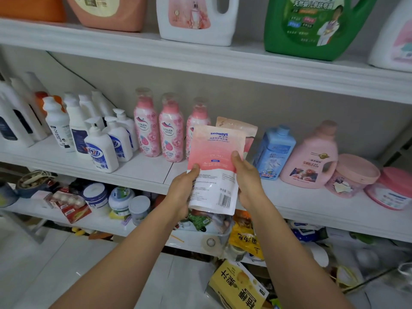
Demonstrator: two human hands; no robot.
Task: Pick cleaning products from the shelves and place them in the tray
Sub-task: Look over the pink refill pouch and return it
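White shelves point(156, 168) crowd ahead; left hand point(181, 192) and right hand point(249, 181) grip a Seaways detergent pouch point(214, 161), seemingly picked. Next: find the unseen tray.

The pouch point(214, 166) looks like soft, matt plastic film. The pink bottles point(170, 132) wear glossy shrink wrap. The shelf point(151, 168) is smooth white board. The green jug point(312, 27) is shiny hard plastic.

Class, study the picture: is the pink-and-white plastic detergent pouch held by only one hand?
No, the left hand and the right hand each grip one side of the pink-and-white plastic detergent pouch.
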